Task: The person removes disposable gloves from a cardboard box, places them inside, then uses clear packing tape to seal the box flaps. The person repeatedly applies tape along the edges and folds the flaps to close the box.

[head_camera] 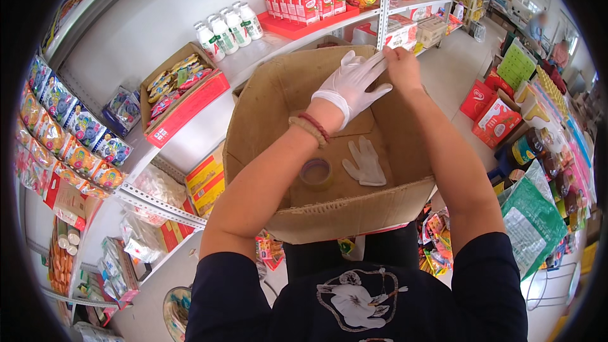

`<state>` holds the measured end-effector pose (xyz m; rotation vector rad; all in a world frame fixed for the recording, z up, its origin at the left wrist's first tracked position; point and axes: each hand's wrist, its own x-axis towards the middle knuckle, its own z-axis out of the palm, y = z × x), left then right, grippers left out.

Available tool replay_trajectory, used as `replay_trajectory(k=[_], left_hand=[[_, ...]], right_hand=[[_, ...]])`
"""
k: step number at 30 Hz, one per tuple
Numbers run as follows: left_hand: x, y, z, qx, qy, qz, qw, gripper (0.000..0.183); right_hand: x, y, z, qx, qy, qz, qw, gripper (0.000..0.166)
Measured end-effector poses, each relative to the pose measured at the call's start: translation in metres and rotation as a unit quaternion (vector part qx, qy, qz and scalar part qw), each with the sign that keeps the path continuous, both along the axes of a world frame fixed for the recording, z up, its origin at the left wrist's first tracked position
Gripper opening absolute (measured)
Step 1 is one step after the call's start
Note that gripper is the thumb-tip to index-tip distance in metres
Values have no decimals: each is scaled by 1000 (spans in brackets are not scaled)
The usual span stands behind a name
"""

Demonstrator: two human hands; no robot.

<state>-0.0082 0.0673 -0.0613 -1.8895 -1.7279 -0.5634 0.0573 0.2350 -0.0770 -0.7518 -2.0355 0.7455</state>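
Note:
A thin white glove (343, 86) covers my left hand (351, 83), which is stretched out over an open cardboard box (332, 216) with its thumb spread. My bare right hand (403, 69) pinches the glove at the fingertips of that hand, above the box's far right rim. On the bottom of the box lies a second white glove (365, 161), flat and apart from both hands. Beside it is a roll of clear tape (316, 173). Two hair ties (311, 129), one reddish and one tan, circle my left wrist.
Metal shelving (171, 213) on the left holds hanging snack packs (76, 128) and an open snack carton (183, 92). White bottles (228, 31) and red drink cartons (304, 4) stand behind the box. Dark bottles (527, 147) and a green bag (534, 218) are right. Two people appear far back.

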Motion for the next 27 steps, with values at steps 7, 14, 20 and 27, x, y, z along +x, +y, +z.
replay_trajectory(k=[7, 14, 20, 27], left_hand=[[-27, -16, 5, 25, 57, -40, 997, 43], [-24, -12, 14, -29, -224, 42, 973, 39], [-27, -12, 9, -89, -411, -58, 905, 43], [-45, -5, 7, -164, -553, -109, 810, 47]], right_hand=[[24, -28, 34, -447, 26, 182, 875, 56], [20, -51, 29, -324, 36, 314, 892, 25], [13, -35, 23, -324, 86, 216, 917, 22], [10, -46, 30, -311, 105, 208, 921, 27]])
